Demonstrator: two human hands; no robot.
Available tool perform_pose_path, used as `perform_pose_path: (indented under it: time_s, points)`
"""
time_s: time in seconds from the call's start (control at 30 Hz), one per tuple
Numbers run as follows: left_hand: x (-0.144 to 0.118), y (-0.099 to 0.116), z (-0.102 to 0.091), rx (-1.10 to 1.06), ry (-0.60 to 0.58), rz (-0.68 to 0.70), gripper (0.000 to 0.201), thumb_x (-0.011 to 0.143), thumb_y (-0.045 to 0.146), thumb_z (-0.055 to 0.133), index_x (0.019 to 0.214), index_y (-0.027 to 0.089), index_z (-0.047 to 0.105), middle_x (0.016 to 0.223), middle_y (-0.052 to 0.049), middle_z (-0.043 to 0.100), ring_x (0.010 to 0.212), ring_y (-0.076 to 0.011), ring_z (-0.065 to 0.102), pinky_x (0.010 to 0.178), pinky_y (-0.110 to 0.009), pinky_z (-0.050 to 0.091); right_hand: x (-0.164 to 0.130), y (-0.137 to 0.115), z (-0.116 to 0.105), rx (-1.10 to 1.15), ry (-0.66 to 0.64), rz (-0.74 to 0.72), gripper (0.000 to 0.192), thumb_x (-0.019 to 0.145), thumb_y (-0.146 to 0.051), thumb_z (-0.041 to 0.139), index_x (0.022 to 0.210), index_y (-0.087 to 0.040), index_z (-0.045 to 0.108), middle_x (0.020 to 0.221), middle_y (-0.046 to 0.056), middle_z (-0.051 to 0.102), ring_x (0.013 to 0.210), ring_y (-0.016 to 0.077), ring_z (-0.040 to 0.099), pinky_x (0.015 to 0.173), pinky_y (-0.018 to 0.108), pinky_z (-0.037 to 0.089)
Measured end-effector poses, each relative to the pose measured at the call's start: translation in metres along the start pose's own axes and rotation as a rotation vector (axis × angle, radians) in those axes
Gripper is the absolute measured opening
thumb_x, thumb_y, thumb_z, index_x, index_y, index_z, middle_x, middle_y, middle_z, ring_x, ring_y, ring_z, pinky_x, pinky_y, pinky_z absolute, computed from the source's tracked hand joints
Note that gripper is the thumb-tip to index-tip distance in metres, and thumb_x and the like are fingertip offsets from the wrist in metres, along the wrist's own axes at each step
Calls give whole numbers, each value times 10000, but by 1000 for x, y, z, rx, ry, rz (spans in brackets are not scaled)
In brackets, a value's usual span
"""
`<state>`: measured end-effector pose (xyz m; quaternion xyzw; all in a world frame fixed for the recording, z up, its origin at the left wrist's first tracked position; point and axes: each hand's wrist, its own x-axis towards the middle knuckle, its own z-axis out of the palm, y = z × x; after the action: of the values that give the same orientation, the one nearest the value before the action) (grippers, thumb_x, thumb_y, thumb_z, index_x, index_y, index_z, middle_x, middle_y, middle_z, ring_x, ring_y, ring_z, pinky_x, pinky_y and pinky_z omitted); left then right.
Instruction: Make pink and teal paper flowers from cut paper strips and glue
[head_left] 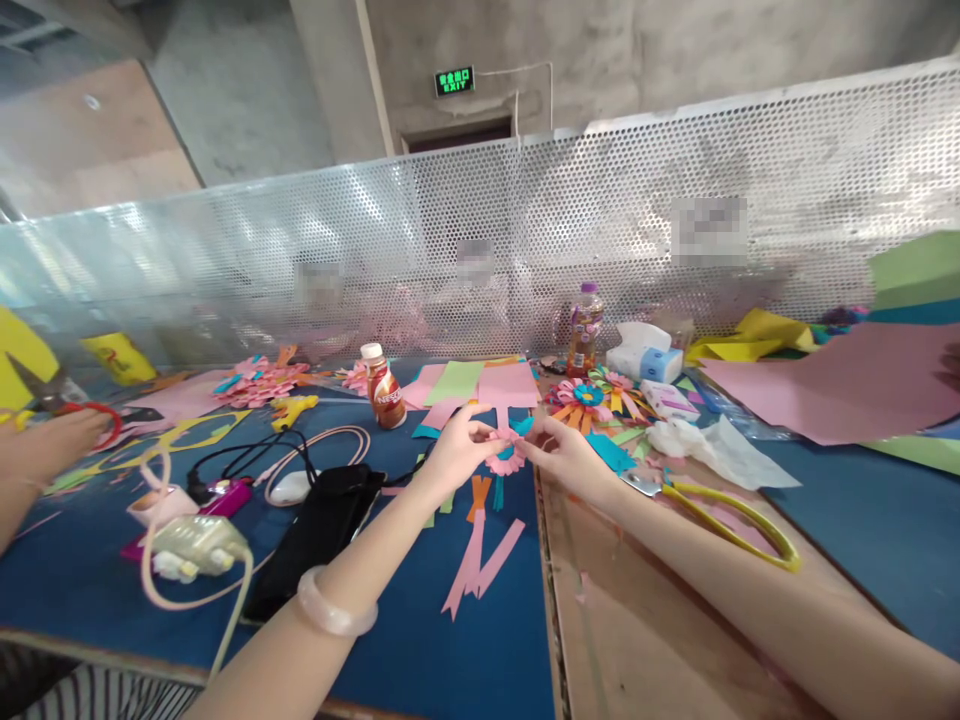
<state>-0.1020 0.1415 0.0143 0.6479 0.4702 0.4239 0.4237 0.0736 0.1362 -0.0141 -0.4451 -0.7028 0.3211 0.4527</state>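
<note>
Between my two hands is a pink paper flower point(507, 462) with scalloped petals. My left hand point(466, 445) pinches its left edge, thumb and fingertips together. On the flower's right edge, the fingers of my right hand point(559, 450) close in a pinch. Just below lie an orange paper ribbon point(478, 497) and forked pink paper strips point(474, 570). Yellow-handled scissors point(731, 515) rest under my right forearm, their blades partly hidden. Behind my hands are stacked pink and green paper sheets point(461, 382).
Finished paper flowers point(589, 395), a purple-capped bottle point(585, 330) and a tissue pack point(645, 355) stand right of centre. A Nescafé bottle point(383, 388), a black pouch point(330, 525) and a power strip with cables point(199, 540) lie left. At far left, another person's hand point(52, 445) holds red-handled scissors.
</note>
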Motion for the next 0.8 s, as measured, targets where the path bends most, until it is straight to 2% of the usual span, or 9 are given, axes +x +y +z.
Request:
perform_pose_path:
  time_s: [0.17, 0.4, 0.67, 0.8]
  points:
    - [2, -6, -1, 3, 0, 10, 605, 650, 204, 707, 1188, 141, 438, 788, -35, 619, 749, -171, 603, 577, -261, 474, 1, 0, 0, -2, -30, -1, 284, 768, -459, 562, 770, -175, 577, 669, 4, 617, 540, 113, 473, 496, 247, 347]
    - [2, -6, 0, 43, -12, 15, 624, 648, 235, 707, 1195, 123, 426, 789, -38, 621, 733, -164, 599, 605, -275, 468, 0, 4, 2, 43, -40, -7, 353, 756, -534, 557, 732, -182, 543, 656, 10, 636, 552, 123, 513, 493, 246, 353]
    - [2, -9, 1, 26, -26, 19, 620, 652, 240, 700, 1197, 123, 429, 788, -36, 615, 726, -166, 603, 585, -273, 476, 0, 2, 0, 6, -24, 11, 371, 750, -548, 551, 713, -179, 539, 631, 12, 627, 543, 123, 498, 494, 254, 359]
    - [4, -12, 0, 24, -28, 25, 611, 656, 256, 709, 1190, 133, 439, 795, -39, 628, 673, -150, 606, 586, -275, 478, 1, 2, 0, 15, -31, 30, 369, 745, -547, 557, 717, -179, 542, 651, 13, 634, 574, 134, 528, 509, 253, 369]
